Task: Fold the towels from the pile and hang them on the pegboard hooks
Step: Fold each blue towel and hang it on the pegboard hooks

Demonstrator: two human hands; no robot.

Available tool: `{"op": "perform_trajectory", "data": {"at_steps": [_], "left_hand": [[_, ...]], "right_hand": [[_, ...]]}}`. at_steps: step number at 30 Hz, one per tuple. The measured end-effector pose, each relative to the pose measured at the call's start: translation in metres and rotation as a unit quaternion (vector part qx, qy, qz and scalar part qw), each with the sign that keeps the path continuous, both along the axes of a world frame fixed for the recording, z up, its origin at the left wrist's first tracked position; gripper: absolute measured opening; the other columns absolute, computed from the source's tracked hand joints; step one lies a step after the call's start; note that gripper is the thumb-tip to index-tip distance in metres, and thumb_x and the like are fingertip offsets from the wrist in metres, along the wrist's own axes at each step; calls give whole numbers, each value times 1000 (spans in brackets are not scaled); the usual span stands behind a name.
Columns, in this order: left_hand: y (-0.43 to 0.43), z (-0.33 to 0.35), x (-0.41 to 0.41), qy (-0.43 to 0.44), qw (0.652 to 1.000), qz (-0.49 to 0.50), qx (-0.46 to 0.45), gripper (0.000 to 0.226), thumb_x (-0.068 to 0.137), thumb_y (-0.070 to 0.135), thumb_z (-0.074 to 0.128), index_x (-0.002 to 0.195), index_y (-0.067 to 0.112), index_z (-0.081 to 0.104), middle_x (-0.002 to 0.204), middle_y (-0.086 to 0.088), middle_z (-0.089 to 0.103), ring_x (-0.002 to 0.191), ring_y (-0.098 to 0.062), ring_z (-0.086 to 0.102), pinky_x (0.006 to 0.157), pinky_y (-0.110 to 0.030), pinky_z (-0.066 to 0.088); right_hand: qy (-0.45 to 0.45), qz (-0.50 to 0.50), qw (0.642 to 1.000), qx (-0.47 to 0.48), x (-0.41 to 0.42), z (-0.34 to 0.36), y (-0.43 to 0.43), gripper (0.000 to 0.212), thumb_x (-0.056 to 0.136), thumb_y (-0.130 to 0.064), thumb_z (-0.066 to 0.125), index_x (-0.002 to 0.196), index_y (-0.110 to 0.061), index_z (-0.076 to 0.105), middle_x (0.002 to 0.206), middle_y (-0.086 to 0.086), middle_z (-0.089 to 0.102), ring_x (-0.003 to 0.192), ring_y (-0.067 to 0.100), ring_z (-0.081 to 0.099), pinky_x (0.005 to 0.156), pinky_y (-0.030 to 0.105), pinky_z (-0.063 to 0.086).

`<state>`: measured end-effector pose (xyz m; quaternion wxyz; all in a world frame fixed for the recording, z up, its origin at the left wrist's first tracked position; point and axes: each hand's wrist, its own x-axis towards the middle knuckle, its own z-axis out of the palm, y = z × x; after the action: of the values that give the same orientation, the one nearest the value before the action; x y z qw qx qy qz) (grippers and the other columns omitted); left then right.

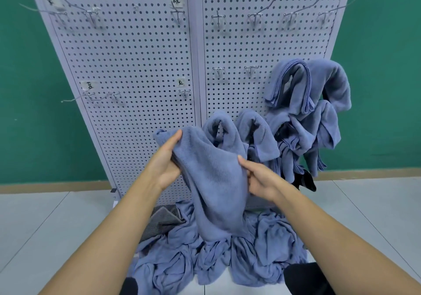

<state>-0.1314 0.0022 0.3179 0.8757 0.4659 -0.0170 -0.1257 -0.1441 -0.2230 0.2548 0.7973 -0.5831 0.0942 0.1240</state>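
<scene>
A blue towel [214,180] hangs between both hands in front of the white pegboard [141,66]. My left hand [167,160] grips its upper left edge, thumb over the cloth. My right hand [259,178] pinches its right side lower down. Under it, a pile of crumpled blue towels [262,249] lies on the floor at the board's foot. Several folded blue towels [303,103] hang on hooks at the lower right of the board, and two more [241,133] hang just behind the held towel.
Bare wire hooks [218,17] run along the top row, with more at mid height [114,95], and paper labels beside some. A grey cloth [161,219] lies left of the pile. A black item [305,180] hangs below the right towels. Green wall behind, pale tiled floor.
</scene>
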Motion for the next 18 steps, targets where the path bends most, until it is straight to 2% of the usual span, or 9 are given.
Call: {"op": "perform_trajectory", "data": {"at_steps": [2,5,7,9,11,15,16,18], "left_hand": [[11,-3,6,-15,999,24,44,33,94,32,55,116,7,63,107,-9,71,100,-16,68,77,-28,56],[26,-11,14,-24,988,67,134,30,94,33,57,110,8,64,103,-7,72,99,-16,67,81,-27,52],[33,-19,18,-9,977,98,190,23,92,29,60,98,6,62,96,-8,70,95,-18,65,82,-29,51],[38,-27,21,13,966,127,225,18,90,22,64,83,7,59,87,-8,67,88,-19,63,81,-32,50],[43,-31,23,26,951,155,265,22,88,20,67,75,4,58,80,-7,64,77,-17,61,73,-31,51],[54,-38,27,42,917,180,354,24,87,22,69,76,3,61,79,-9,61,69,-19,55,66,-30,49],[55,-40,28,49,914,176,362,21,89,22,66,79,4,63,82,-9,62,69,-18,55,65,-30,48],[57,-44,28,61,913,157,371,21,94,24,58,97,5,66,94,-10,65,77,-19,58,67,-31,49]], "right_hand": [[-15,-33,999,23,3,6,-9,26,96,-28,55,107,-9,68,98,6,74,90,17,69,80,31,55],[-22,-62,997,38,1,13,-24,19,99,-22,50,101,-11,65,81,2,75,71,11,71,61,25,57],[-14,-76,996,31,-1,17,-32,18,100,-19,48,97,-12,64,72,1,74,62,11,70,52,24,56],[-2,-78,997,23,-2,18,-36,18,99,-18,48,97,-10,64,72,3,74,61,12,70,52,25,56],[5,-73,997,28,-4,17,-38,18,99,-15,48,97,-7,64,75,5,74,64,14,71,55,26,58],[-23,-72,995,65,-4,15,-41,18,98,-7,45,94,-13,61,82,5,69,71,15,65,57,24,56],[-22,-80,993,81,-3,14,-42,17,97,-5,45,91,-18,56,79,4,64,67,14,60,54,22,53],[-5,-99,989,111,-1,11,-44,22,96,-1,43,89,-21,45,71,2,49,55,11,45,49,22,45]]}}
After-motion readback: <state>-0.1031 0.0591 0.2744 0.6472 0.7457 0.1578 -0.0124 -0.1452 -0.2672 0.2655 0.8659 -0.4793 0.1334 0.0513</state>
